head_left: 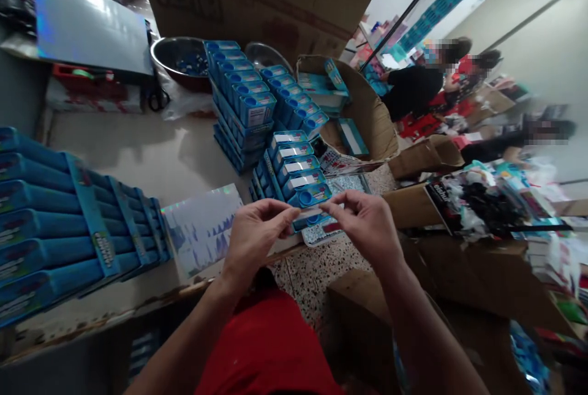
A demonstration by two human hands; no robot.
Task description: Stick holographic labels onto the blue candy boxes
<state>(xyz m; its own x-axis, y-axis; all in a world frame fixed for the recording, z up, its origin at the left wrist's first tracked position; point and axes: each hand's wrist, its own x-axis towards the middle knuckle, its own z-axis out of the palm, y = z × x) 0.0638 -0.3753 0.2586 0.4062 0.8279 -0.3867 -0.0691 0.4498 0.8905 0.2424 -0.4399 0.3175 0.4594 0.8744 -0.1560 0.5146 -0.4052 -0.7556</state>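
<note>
My left hand (260,233) and my right hand (370,226) pinch the two ends of a narrow whitish strip (310,212), which looks like a sticker label. They stretch it across, just above the nearest of several small blue boxes (312,195). The boxes behind it in that row carry a white strip (298,166) on top. Left of my left hand, a glossy white sheet (204,223) with purplish reflections lies on the table. Whether the strip touches the nearest box cannot be made out.
More blue boxes (250,101) are stacked farther back, and a large stack (50,223) stands at left. A metal bowl (158,55), an open carton (383,125) and a big cardboard box (257,3) are behind. Two people (413,92) are at the right.
</note>
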